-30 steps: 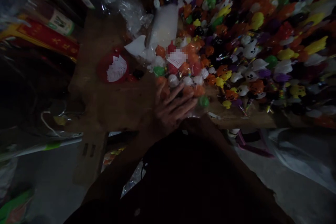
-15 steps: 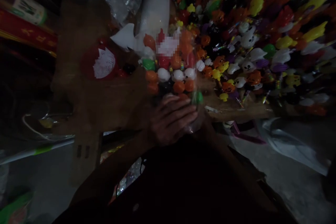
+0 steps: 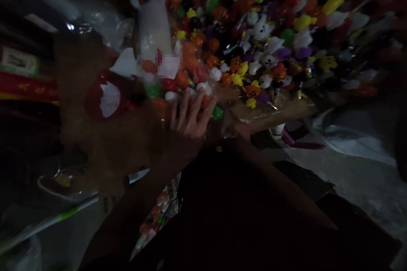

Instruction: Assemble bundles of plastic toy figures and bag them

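Note:
A clear plastic bag (image 3: 182,78) full of small orange, white, red and green toys lies on the wooden table. A pixelated white label covers part of it. My left hand (image 3: 192,114) rests flat over the bag's near half, with its fingers stretched out and apart. At the bag's near right end is my right hand (image 3: 240,128), dim and blurred. Its fingers are hidden, so what it grips cannot be made out. A green toy (image 3: 217,112) shows through the plastic between both hands.
A large heap of colourful toys (image 3: 270,51) covers the table's right side. To the left lie a round red object (image 3: 93,99) with a torn white label and a white pointed piece (image 3: 124,63). A wooden table edge (image 3: 282,112) runs in front. A whitish sack (image 3: 352,131) stands at right.
The view has shifted, so the table's things sit further left. My left hand has gone from bunched at the bag's near end to spread further up over the toys. More of my right hand shows.

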The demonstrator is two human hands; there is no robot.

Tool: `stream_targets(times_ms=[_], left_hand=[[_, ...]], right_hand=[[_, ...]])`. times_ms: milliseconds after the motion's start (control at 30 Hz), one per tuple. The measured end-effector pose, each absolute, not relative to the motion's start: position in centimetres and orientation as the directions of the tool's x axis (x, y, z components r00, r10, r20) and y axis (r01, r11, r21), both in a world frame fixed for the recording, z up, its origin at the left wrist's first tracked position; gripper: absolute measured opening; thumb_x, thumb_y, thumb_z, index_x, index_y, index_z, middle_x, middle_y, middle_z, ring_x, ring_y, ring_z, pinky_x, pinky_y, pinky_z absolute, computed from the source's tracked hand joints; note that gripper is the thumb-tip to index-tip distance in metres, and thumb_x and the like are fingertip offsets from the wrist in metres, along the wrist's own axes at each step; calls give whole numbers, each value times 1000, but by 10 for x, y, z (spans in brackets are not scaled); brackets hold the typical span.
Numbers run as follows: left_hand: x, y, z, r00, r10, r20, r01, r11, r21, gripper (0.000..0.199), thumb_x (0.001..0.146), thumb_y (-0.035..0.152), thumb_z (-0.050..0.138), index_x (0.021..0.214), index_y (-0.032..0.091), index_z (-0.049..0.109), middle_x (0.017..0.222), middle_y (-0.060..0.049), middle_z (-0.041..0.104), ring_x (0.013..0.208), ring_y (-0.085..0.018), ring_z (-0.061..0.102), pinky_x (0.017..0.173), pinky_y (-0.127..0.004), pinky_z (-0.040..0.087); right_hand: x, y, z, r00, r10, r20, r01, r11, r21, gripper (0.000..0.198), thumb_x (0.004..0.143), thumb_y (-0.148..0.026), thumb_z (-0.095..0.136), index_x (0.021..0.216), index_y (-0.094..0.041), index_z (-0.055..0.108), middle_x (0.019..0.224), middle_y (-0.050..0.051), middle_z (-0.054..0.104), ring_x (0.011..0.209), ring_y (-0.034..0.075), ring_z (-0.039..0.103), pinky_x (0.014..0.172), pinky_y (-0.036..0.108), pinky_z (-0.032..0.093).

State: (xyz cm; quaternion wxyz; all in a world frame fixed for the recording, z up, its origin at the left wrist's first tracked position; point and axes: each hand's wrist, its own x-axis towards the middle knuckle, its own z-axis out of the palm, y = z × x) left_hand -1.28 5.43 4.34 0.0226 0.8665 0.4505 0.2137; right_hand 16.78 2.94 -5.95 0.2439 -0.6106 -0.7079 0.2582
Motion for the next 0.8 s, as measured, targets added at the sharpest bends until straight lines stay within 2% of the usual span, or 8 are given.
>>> stream_targets(times_ms=[100,200,300,433,600,733,800], left_hand=[[-11,62,35,515,782,351,771,-602,210,52,105,28,51,157,31,48,163,-10,44,154,-42,35,124,-65,31],[-6,68,29,488,771,408,774,-599,207,50,104,32,55,154,31,52,161,-11,46,154,-42,37,123,-64,32],[0,73,25,433,762,481,794,-575,197,47,103,38,57,149,29,58,157,-12,53,152,-41,41,124,-62,32],[4,75,26,400,808,432,813,-531,240,47,105,37,55,151,29,56,158,-9,52,153,-39,39,126,-60,30],[6,79,23,413,783,466,828,-536,167,48,105,35,52,152,26,55,157,-11,53,152,-39,41,125,-60,32],[9,79,22,388,782,487,831,-526,183,47,107,37,45,151,24,55,155,-11,55,154,-37,38,127,-60,31],[12,71,27,381,767,516,824,-535,187,47,107,35,46,151,23,55,157,-13,53,156,-38,34,127,-61,29]], right_hand=[[158,30,-52,-30,998,-58,829,-8,-559,26,91,-21,58,115,-18,69,111,16,73,86,25,69,64,32,44],[158,24,-45,-56,996,-74,854,9,-521,20,93,-22,60,109,-19,71,104,12,75,84,21,69,63,28,40],[167,12,-44,-84,996,-8,851,68,-521,13,92,-21,59,97,-19,71,92,9,75,79,19,68,61,27,36],[188,-10,-43,-76,990,121,830,131,-542,14,93,-22,54,90,-20,68,83,7,74,73,18,66,60,27,36],[208,-11,-42,102,977,186,855,10,-518,20,96,-27,52,81,-21,65,70,6,69,59,18,61,54,29,31],[211,-13,-40,183,974,135,824,-76,-561,23,97,-33,54,87,-21,71,73,7,72,63,20,66,56,28,37],[208,-21,-34,59,998,9,797,-41,-602,26,97,-34,54,84,-21,73,69,6,72,58,19,65,53,28,38]])
